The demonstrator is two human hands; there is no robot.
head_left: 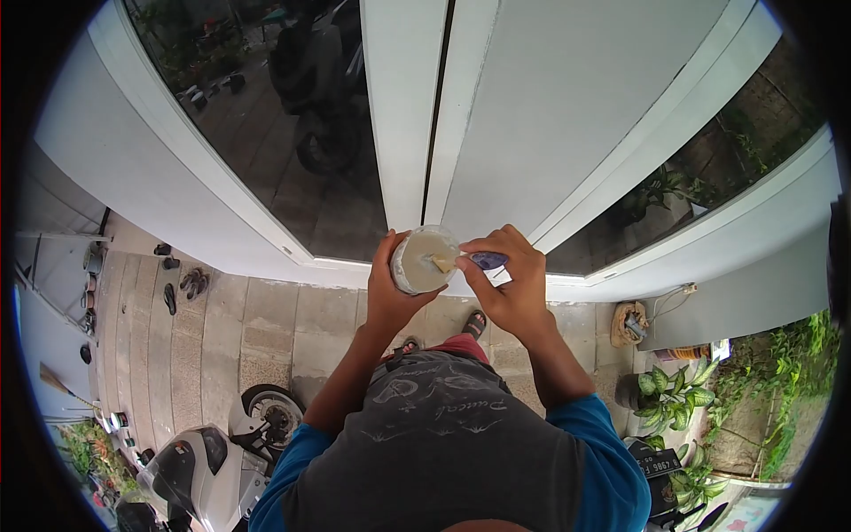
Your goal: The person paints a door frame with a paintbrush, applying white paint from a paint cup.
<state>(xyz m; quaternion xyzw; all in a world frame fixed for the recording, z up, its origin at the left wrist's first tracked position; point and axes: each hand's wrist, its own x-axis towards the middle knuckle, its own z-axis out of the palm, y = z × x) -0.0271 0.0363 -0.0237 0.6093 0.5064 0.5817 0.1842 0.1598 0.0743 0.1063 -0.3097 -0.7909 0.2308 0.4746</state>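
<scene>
A round tub (425, 260) with pale, whitish contents is held in my left hand (396, 288), its fingers wrapped round the tub's side. My right hand (511, 279) is closed on a small tool (487, 261) with a dark purplish handle. The tool's light, yellowish end (442, 264) reaches over the tub's rim, inside it. How deep that end sits in the pale contents I cannot tell.
White door panels (567, 115) with dark glass (292, 133) stand right in front. Below is a tiled floor (266, 328) with sandals (169, 298). A motorbike (199, 470) is behind at the left; potted plants (674, 395) and a bag (629, 324) are at the right.
</scene>
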